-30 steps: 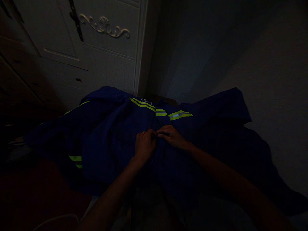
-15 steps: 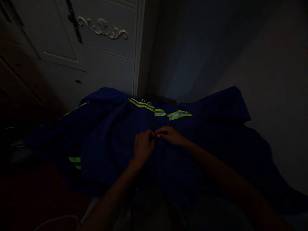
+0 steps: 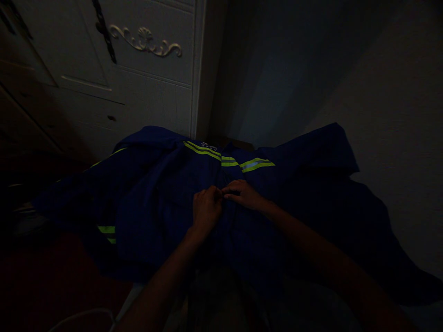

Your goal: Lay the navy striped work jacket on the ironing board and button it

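Note:
A dark blue work jacket (image 3: 173, 180) with yellow-green reflective stripes lies spread out in front of me, its front facing up. My left hand (image 3: 206, 206) is closed on the front edge near the middle, below the chest stripe. Fingertips of my right hand (image 3: 243, 193) pinch the same front opening from the other side, almost touching the left. Whether a button or another fastener is between the fingers cannot be made out in the dark. White lettering (image 3: 209, 146) shows above the left chest stripe.
Beyond the jacket stands a white cabinet (image 3: 155, 101) with carved trim and a dark handle (image 3: 104, 32). A grey wall (image 3: 391, 115) rises at the right. Red floor or cloth (image 3: 62, 276) and a pale cable (image 3: 83, 313) are at the lower left. The room is very dark.
Both hands stay at the jacket's front opening with hardly any movement. The whole view has shifted very slightly.

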A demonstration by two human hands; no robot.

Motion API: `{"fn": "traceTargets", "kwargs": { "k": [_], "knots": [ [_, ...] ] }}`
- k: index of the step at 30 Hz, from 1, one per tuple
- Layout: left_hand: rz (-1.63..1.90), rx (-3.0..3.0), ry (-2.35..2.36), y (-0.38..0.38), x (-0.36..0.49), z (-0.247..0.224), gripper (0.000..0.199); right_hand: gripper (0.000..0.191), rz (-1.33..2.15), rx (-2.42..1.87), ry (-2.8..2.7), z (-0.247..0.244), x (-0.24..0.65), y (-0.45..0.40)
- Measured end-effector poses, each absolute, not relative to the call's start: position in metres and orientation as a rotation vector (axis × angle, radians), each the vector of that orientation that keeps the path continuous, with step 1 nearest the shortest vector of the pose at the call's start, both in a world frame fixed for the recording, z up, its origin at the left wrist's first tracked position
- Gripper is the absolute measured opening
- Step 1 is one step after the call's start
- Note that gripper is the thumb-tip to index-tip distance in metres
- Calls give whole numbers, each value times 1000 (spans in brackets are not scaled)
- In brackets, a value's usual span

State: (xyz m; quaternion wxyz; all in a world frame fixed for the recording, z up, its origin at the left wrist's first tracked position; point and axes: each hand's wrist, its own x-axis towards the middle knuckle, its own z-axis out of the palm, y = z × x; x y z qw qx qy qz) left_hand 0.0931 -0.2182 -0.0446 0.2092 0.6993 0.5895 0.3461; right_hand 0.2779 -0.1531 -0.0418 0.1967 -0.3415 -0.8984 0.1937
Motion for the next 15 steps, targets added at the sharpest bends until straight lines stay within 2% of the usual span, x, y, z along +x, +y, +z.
{"fn": "traceTargets", "kwargs": {
  "k": [6,15],
  "knots": [
    [856,2030,1720,-219,95,-43,12,35,536,-929,-2589,-40,286,-152],
    [741,2065,1781,-220,99,-35,15,36,474,-1053,-2652,-28,275,-160]
  ]
}}
